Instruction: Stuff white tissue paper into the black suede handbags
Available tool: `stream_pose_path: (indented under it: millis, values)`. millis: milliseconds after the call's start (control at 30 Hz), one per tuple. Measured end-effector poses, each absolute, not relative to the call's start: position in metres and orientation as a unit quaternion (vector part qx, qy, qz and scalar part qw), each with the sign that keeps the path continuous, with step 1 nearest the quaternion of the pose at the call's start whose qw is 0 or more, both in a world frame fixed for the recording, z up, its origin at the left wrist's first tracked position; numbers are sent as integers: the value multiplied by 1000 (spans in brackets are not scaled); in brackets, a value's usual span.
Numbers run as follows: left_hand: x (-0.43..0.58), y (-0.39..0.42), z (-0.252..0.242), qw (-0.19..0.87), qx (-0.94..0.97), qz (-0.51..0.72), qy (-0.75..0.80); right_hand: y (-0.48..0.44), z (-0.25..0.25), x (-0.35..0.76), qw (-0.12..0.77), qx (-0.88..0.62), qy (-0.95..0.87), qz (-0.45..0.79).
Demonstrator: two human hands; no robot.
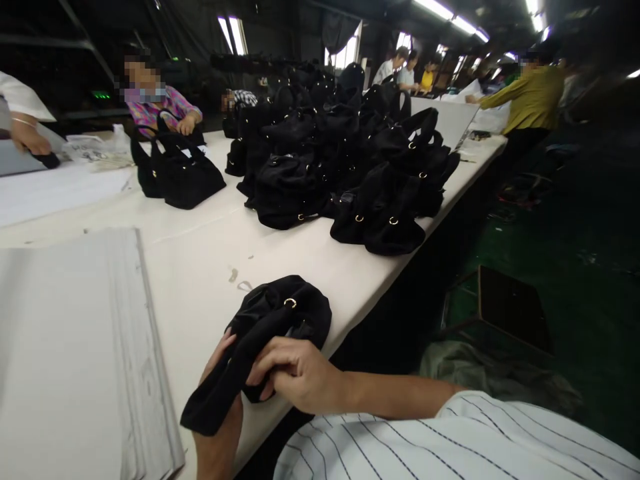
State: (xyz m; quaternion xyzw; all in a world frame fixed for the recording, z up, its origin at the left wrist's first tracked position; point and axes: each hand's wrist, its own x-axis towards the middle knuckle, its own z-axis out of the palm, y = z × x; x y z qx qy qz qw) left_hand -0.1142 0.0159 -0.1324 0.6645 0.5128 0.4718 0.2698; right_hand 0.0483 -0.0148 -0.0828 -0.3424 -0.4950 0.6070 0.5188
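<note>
A black fabric bag (310,307) with a gold ring lies on its side near the table's front edge. My left hand (218,357) is mostly hidden behind the bag's strap, with only some fingers and the wrist showing, so its grip cannot be made out. Bent fingers of my right hand (295,373) close on the bag's black cloth beside the strap. The strap drapes over my left wrist toward the lower left.
A large pile of black bags (345,153) covers the table's middle. Two more bags (185,173) stand upright at left. A stack of pale sheets (65,347) lies near left. Co-workers, including one in patterned clothes (165,107), surround the table (200,260). A stool (515,307) stands right.
</note>
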Motion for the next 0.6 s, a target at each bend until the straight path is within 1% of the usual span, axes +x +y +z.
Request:
stream_pose_path:
  millis: [67,167,267,367,433,500,567,600]
  values:
    - [-108,14,-124,257,671,483,500,-16,-78,63,535,-466,-531,464]
    - [-97,4,-108,227,675,480,513,-14,-72,78,509,-568,-584,278]
    - [-86,-8,-90,186,686,489,506,-4,-68,91,451,-630,-606,180]
    - [-78,-16,-70,76,728,509,453,8,-68,100,364,-641,-660,148]
    - [-75,-20,-59,26,777,491,394,14,-72,103,334,-614,-697,160]
    - [-79,-24,-52,-3,811,467,352,19,-76,105,360,-575,-707,200]
    - [-90,-25,-48,-34,826,448,340,25,-80,111,426,-542,-688,224]
    - [-99,-26,-48,-43,832,435,342,29,-80,115,464,-533,-673,218]
